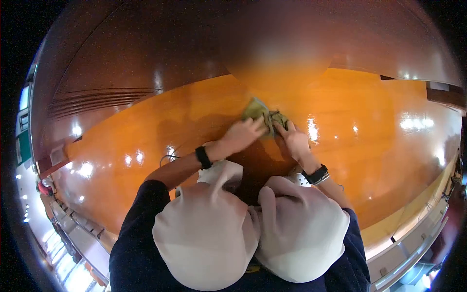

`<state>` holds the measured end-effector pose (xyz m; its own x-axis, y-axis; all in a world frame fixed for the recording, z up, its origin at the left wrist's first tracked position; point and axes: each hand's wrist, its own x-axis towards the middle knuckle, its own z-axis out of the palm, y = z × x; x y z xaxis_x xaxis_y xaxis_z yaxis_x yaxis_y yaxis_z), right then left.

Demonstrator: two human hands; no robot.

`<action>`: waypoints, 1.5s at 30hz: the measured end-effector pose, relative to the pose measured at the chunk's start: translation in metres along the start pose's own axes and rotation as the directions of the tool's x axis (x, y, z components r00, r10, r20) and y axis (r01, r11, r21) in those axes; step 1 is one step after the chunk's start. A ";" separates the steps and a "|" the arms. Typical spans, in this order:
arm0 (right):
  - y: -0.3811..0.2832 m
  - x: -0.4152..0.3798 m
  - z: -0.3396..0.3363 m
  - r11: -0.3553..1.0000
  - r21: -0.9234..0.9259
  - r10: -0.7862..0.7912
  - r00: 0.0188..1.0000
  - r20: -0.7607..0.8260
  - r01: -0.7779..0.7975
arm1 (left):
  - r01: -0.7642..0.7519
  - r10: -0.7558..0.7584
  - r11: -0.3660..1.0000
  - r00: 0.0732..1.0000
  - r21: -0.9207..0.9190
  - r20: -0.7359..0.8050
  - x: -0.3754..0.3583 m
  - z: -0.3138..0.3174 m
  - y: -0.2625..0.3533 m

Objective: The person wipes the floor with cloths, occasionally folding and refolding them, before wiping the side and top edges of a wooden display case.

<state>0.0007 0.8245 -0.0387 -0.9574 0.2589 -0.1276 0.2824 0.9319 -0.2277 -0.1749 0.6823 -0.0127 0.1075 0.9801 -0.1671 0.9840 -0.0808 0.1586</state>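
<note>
A crumpled olive-green cloth (254, 109) is bunched up between my two hands, close over the shiny orange wooden floor (194, 107). My left hand (244, 134) reaches in from the left, its slightly blurred fingers closed on the near left side of the cloth. From the right, my right hand (295, 140) grips the bunched right part with thumb and fingers. Dark bands circle both wrists. The cloth's underside is hidden.
My bent knees in pale trousers (204, 233) rise just below the hands, with white shoes (302, 180) partly showing. A dark brown wooden panel (146, 48) curves across the far side. Rows of pale seats or benches (413, 253) stand along the edges.
</note>
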 end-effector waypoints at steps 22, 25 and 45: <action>0.008 0.009 -0.078 -0.394 0.891 0.309 0.880 0.360 -0.227 | 0.273 -0.040 -0.838 0.833 -0.473 0.551 0.045 -0.070 -0.018; -0.004 0.013 -0.093 -0.498 0.795 0.239 0.826 0.511 -0.347 | 0.303 -0.021 -0.758 0.874 -0.578 0.486 0.043 -0.083 -0.008; 0.022 0.004 -0.052 0.126 0.973 0.637 0.768 0.069 -0.192 | 0.063 -0.472 0.185 0.881 -0.981 -0.033 0.026 -0.018 -0.050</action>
<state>0.0005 0.8591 0.0056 -0.5509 0.7749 -0.3099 0.2780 -0.1797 -0.9436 -0.2237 0.7151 -0.0079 -0.3744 0.9075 -0.1903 0.0496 0.2245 0.9732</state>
